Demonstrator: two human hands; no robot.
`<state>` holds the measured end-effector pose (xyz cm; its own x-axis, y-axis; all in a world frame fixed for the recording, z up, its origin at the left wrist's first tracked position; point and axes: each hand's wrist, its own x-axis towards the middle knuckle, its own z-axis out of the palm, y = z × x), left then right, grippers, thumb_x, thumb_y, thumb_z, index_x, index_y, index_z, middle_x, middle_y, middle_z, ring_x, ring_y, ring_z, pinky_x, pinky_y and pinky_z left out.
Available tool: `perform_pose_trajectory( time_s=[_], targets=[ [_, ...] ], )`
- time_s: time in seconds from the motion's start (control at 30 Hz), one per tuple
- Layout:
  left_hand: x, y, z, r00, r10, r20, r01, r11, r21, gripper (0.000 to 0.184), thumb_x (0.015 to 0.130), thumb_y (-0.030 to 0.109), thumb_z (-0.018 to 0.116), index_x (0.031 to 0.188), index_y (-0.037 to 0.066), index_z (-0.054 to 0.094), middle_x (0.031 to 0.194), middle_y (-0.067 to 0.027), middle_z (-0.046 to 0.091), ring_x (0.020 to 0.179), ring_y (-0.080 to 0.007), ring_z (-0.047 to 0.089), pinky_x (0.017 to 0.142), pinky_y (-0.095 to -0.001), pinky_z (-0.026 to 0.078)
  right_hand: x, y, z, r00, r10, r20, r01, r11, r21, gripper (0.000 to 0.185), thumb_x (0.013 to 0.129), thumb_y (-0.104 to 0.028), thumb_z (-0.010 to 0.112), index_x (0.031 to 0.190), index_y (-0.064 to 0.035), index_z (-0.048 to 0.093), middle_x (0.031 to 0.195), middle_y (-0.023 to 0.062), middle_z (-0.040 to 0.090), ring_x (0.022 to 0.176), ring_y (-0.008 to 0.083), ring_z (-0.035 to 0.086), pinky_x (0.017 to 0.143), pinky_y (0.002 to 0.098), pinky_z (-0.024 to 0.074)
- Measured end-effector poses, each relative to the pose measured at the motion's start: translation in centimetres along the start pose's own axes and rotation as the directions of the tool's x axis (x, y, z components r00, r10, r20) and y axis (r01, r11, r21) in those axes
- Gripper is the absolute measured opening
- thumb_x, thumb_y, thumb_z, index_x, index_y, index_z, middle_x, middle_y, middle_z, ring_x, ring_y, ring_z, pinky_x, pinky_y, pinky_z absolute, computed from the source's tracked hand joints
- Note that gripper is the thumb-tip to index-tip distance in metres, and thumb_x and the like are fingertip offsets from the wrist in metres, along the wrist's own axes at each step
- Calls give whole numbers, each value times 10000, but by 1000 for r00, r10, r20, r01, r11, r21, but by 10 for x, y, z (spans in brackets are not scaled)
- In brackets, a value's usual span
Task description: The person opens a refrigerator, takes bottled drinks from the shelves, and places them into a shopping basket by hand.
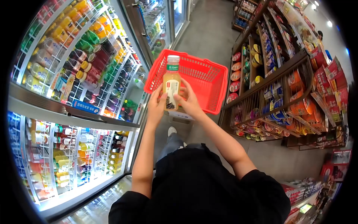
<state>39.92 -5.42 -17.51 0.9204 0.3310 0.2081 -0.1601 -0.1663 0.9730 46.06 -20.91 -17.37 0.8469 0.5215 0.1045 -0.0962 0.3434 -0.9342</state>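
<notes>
A clear bottle of pale yellow drink [172, 84] with a white cap and a green neck label stands upright between my two hands. The fingers of my left hand [156, 103] wrap its left side, and my right hand [188, 100] grips it from the right with the thumb on the front label. Just beyond the bottle is a red plastic basket [213, 106] with slotted sides; the part of its inside that shows holds nothing. Under the basket's near edge a small box-like support [180, 115] partly shows.
Lit drink coolers [126, 128] with rows of bottles line the left side. On the right, a wire-sided rack [276, 100] holds packaged cups and packets. Grey floor [214, 22] runs between them. A low display [305, 192] stands at the lower right.
</notes>
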Motion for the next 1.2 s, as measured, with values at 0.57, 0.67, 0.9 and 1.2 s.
perform_pose_trajectory(
  time_s=[0.57,0.67,0.9,1.2],
  targets=[
    [141,-146,-4,755,-452,475,402,891,210,371,908,151,593,1225,-40,569,1095,-204,674,1041,-284,654,893,-376,499,112,84,-48,754,601,-266,-638,765,-80,487,967,-228,602,1378,-11,455,1210,81,605,1090,188,601,889,355,511],
    [170,-174,-4,647,-538,540,535,825,181,339,873,119,609,1162,-58,619,1073,-182,680,996,-261,661,854,-371,516,127,135,-68,670,693,-265,-710,703,43,463,970,-214,589,1359,4,466,1210,101,611,1100,215,603,920,394,504],
    [179,-198,14,478,-764,433,638,641,426,340,817,41,586,1142,-49,636,1017,-190,689,918,-301,690,714,-434,567,144,177,-78,553,774,-308,-813,583,7,399,957,-161,579,1317,-7,505,1230,128,609,1114,255,606,935,471,506],
    [179,-230,22,587,-764,267,369,547,752,330,813,72,595,1126,3,671,1070,-210,690,1008,-332,674,780,-460,548,155,242,-93,579,736,-352,-811,566,-150,311,951,-137,596,1234,-7,592,1140,111,662,1004,260,656,841,425,566]
  ],
)
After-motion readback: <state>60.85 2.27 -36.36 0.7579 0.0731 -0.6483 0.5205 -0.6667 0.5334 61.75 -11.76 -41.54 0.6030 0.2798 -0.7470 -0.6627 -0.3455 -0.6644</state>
